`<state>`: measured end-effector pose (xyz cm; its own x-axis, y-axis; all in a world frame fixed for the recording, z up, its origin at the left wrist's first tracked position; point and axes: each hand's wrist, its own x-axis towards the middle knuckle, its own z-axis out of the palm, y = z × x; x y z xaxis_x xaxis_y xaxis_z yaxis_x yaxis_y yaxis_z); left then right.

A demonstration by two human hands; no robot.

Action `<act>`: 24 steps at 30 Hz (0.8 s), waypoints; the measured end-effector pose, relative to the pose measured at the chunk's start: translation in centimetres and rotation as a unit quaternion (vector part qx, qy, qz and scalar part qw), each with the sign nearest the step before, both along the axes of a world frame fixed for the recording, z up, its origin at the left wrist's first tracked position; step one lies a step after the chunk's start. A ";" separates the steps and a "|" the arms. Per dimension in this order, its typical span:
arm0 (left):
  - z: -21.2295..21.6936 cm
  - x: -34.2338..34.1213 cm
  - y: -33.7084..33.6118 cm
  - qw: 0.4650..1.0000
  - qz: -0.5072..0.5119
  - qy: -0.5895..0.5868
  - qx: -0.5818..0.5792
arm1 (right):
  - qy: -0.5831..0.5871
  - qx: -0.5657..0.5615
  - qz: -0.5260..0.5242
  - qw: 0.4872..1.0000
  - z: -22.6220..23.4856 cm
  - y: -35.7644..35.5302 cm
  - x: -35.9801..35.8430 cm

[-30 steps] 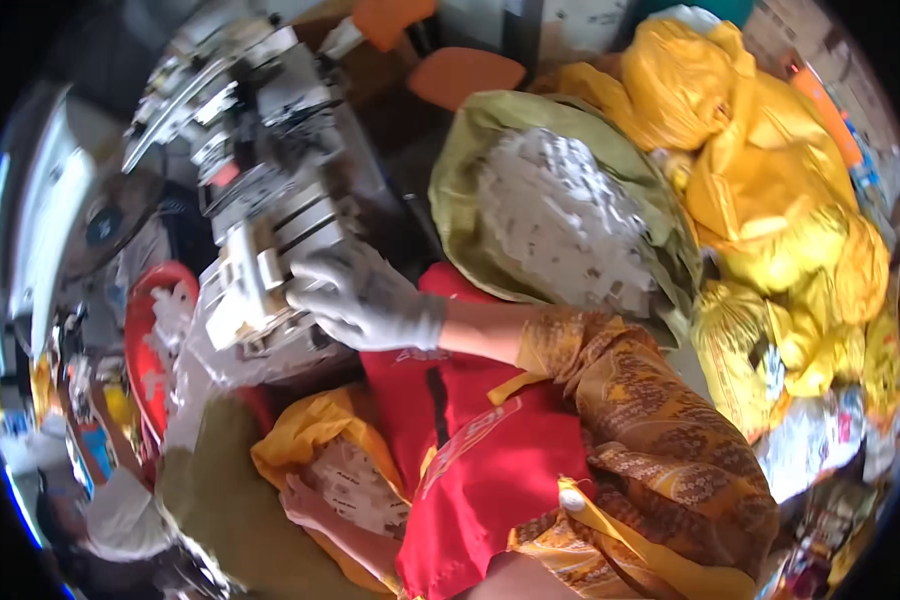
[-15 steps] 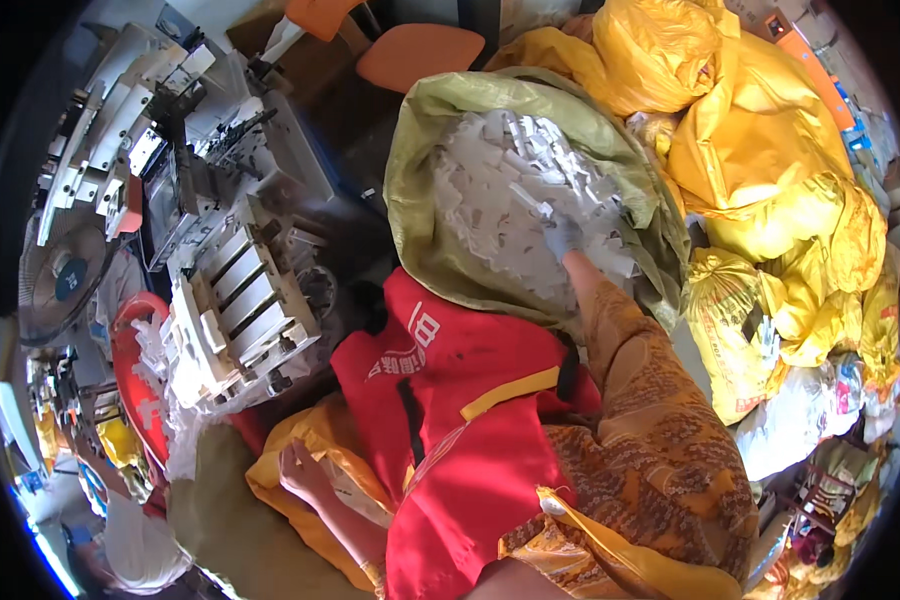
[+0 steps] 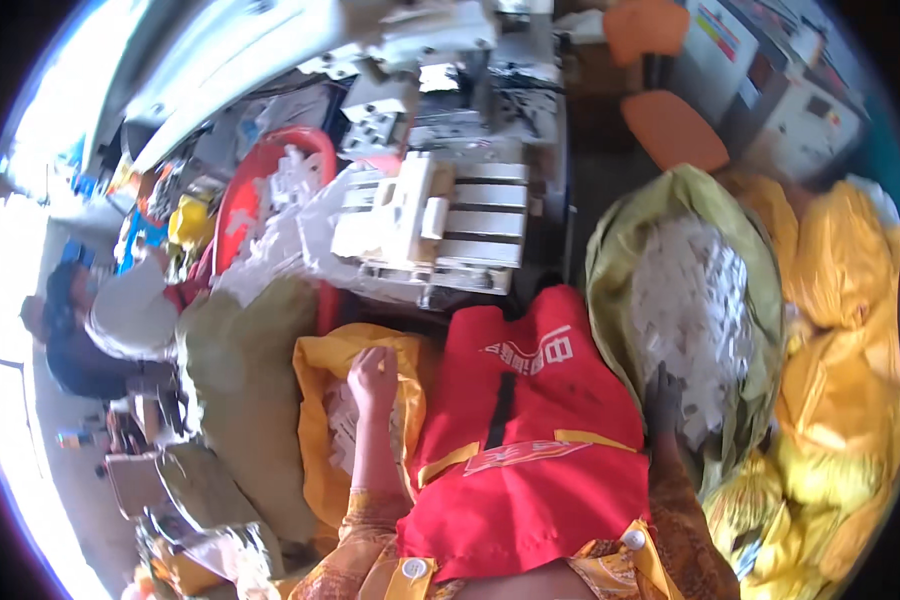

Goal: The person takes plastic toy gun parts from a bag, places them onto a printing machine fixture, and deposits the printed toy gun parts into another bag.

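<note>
My bare left hand (image 3: 373, 376) is raised over the rim of a yellow bag (image 3: 315, 460), its fingers curled in; anything inside them is hidden. Inside that bag lie several white pieces (image 3: 343, 425). At the near left edge of a large green sack (image 3: 608, 250), my right hand (image 3: 664, 392) wears a grey glove and is in shadow. It reaches toward the heap of small white plastic pieces (image 3: 685, 300) filling the sack. Blur and shade hide how its fingers are set. Between my arms, a red apron (image 3: 530, 400) covers my lap.
Ahead stands a machine with a slatted metal bed (image 3: 485, 222). Left of it, a red basin (image 3: 320, 145) holds white pieces. A full olive sack (image 3: 255, 390) stands at left, yellow bags (image 3: 840, 390) at right, and an orange chair (image 3: 675, 130) behind. Another person (image 3: 85, 345) is at far left.
My view has swung left, so the sack now sits farther right and the machine nearer the middle. My right hand has drawn back from mid-heap to the sack's near edge.
</note>
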<state>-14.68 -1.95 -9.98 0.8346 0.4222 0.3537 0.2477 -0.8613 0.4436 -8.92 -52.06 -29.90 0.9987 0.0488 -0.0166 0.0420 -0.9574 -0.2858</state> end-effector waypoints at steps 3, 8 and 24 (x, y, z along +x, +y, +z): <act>-0.6 0.0 -0.5 1.000 0.014 0.003 -0.028 | -0.057 0.012 -0.041 0.997 -2.4 -0.1 1.5; -3.0 0.2 -0.2 0.999 0.001 -0.001 -0.045 | 0.044 0.015 -0.127 0.991 -3.1 -0.2 4.6; 8.0 10.8 2.3 0.964 -0.004 -0.263 0.041 | 0.079 0.480 -0.115 0.866 8.0 -1.9 7.4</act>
